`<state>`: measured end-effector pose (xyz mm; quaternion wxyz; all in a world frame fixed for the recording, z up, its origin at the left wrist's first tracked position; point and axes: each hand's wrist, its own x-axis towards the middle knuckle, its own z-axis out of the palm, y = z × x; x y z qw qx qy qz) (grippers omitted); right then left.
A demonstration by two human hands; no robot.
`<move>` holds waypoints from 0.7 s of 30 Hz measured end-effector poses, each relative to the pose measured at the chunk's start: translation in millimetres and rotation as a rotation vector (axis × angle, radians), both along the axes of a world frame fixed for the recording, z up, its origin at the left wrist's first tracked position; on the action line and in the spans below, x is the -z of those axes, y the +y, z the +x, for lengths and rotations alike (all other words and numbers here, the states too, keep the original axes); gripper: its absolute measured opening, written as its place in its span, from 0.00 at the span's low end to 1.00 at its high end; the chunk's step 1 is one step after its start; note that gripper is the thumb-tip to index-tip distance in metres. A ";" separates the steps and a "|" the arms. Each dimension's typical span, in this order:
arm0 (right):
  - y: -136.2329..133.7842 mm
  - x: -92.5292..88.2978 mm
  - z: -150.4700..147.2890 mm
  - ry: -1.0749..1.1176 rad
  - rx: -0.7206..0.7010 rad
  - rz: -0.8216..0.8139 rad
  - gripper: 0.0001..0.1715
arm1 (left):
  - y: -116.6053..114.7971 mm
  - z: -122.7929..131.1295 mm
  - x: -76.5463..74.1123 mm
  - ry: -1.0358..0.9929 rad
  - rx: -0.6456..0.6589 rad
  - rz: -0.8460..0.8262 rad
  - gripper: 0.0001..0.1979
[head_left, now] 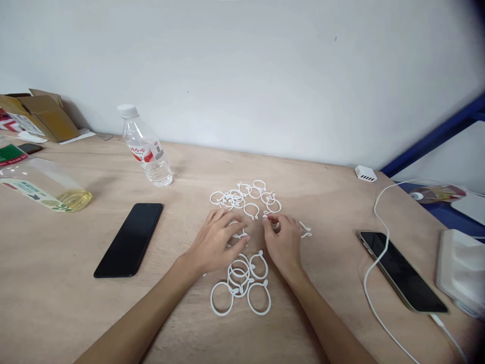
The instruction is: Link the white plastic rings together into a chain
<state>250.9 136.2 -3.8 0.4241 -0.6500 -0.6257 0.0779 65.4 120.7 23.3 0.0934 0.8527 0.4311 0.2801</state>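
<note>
White plastic rings lie on a wooden table [333, 207] in two heaps: a far pile of several rings [246, 198] and a near pile [242, 283] between my forearms. My left hand [217, 241] rests palm down on the table, fingers curled over a white ring [239, 234] that shows at its fingertips. My right hand [282, 240] is curled just to the right, fingertips pinching a white ring [272, 218]. Another ring [305, 230] lies right of that hand.
A black phone [131, 238] lies to the left. A clear water bottle [146, 149] stands behind it. An oil bottle [45, 188] lies at far left near a cardboard box [38, 114]. Right side: a phone [401, 270] with white cable [373, 263], a white charger [366, 174].
</note>
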 end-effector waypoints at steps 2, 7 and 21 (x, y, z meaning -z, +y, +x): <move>-1.5 -2.7 -0.7 0.141 -0.007 -0.002 0.10 | 0.7 0.2 1.6 -0.028 -0.015 0.017 0.12; -10.1 -8.5 -2.7 0.550 -0.266 -0.083 0.11 | 0.6 0.8 1.9 -0.108 0.006 0.031 0.23; -3.9 -15.1 17.2 1.015 -0.760 -0.569 0.09 | -2.9 7.7 2.0 -0.299 0.099 -0.142 0.25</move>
